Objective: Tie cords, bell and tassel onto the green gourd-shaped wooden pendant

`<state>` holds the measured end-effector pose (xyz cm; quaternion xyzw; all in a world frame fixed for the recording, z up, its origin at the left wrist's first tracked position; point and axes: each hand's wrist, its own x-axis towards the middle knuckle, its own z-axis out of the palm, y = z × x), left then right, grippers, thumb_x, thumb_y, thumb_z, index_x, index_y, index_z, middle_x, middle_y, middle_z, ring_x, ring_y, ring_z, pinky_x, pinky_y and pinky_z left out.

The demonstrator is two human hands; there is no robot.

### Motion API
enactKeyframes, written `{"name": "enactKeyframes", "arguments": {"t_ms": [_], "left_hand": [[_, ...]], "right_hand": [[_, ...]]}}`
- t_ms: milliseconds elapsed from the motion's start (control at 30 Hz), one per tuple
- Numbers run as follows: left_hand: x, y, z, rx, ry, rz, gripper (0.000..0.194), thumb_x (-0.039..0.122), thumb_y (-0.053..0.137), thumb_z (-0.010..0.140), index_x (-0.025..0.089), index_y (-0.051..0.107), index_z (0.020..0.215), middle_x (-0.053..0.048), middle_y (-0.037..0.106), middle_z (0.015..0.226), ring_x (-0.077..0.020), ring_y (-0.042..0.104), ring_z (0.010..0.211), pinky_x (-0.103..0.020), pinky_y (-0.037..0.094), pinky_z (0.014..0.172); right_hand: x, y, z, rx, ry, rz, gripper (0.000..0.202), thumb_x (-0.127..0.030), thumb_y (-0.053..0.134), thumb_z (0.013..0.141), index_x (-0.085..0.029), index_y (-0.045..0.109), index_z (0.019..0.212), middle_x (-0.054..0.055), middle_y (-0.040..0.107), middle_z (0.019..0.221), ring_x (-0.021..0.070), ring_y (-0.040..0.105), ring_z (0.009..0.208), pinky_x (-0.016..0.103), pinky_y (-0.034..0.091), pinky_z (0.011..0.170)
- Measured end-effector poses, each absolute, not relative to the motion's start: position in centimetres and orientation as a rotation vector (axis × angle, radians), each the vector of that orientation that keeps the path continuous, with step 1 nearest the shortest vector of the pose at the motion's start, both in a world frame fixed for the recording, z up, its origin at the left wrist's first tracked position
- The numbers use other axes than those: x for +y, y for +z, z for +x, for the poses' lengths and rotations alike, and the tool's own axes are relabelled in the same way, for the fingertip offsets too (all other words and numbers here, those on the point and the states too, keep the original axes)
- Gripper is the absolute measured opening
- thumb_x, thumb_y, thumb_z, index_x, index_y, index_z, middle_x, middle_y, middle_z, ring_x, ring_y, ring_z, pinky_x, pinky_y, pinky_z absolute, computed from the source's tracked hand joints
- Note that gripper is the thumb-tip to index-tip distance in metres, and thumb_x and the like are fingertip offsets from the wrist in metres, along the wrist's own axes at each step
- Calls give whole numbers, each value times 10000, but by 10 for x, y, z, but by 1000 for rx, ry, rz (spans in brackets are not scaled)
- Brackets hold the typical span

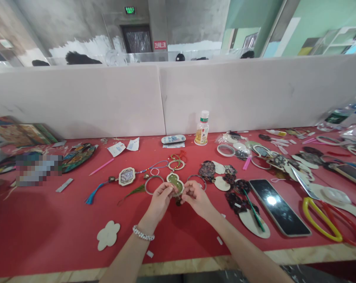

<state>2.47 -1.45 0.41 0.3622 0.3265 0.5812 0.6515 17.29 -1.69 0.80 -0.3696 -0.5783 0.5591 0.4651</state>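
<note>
My left hand [163, 194] and my right hand [194, 195] meet near the middle of the table, fingertips pinched around a thin cord [178, 192]. Just beyond the fingertips is a gourd-shaped pendant [175, 180] with a pale rim and green inside; the fingers hide its lower edge. A small dark bead [178, 201] shows between the hands. On the left lies a framed pendant [127, 177] with a blue tassel [93, 194]. One grey ring [150, 184] is beside my left hand, and another ring [201, 180] is behind my right.
Scissors [322, 220] with yellow and red handles and a phone [279, 207] lie at right. Dark patterned pieces [207, 170] are nearer. A bottle [201, 129] stands before the white partition [107, 100]. A flower-shaped piece [108, 236] and a pink pen [101, 166] lie at left.
</note>
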Motion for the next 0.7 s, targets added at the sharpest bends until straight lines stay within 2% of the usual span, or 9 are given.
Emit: {"name": "enactKeyframes", "arguments": {"t_ms": [200, 433, 700], "left_hand": [[-14, 1, 25, 806, 1289, 857, 127, 262, 602, 685, 153, 536, 687, -12, 581, 679, -136, 556, 677, -278, 437, 685], [-15, 6, 25, 766, 1216, 812, 153, 269, 624, 666, 159, 525, 704, -27, 640, 721, -159, 602, 688, -301, 444, 697], [-13, 4, 26, 847, 1201, 908, 181, 295, 635, 675, 139, 543, 696, 17, 580, 595, -94, 531, 552, -240, 419, 600]], "right_hand": [[-18, 5, 172, -1431, 1395, -929, 214, -131, 512, 695, -211, 397, 857, -51, 525, 677, 106, 576, 553, 268, 509, 576], [-14, 2, 173, -1359, 1385, -854, 324, -165, 542, 700, -220, 360, 963, -64, 527, 674, 108, 585, 559, 273, 485, 614], [-13, 7, 174, -1252, 1450, -825, 371, -197, 575, 682, -219, 350, 975, -64, 512, 692, 107, 580, 558, 279, 479, 610]]}}
